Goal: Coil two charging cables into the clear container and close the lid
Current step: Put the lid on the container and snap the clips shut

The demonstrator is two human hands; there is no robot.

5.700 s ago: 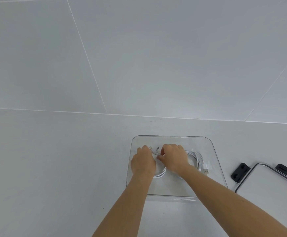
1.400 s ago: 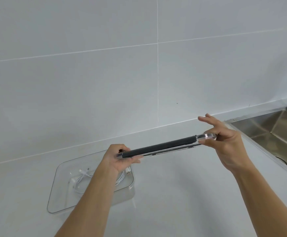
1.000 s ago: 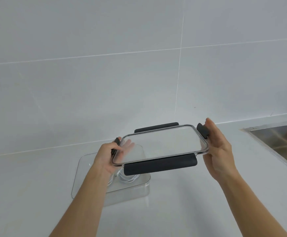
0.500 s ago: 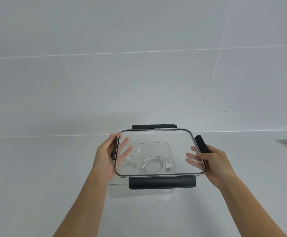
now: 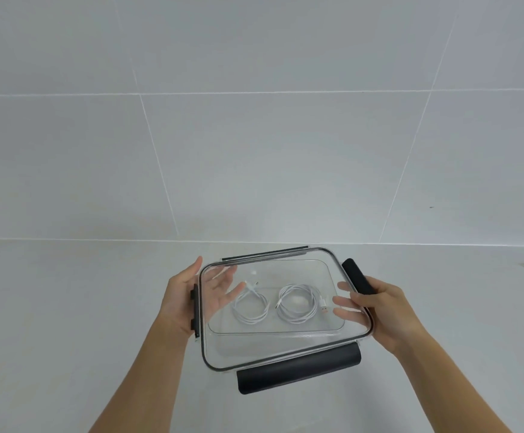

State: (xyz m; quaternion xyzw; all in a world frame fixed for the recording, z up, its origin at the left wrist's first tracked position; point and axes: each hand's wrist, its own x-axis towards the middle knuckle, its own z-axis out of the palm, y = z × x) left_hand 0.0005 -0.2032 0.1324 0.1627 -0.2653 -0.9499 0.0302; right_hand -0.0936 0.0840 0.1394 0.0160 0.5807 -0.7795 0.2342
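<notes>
both hands gripping lid edges, palms inward

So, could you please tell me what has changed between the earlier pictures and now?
Both hands left the cables and took up the lid, which had lain off to the right. The left hand and right hand turned it from edge-on to flat and brought it over the clear container; it is not latched yet. The two coiled cables stay inside, side by side.
</notes>
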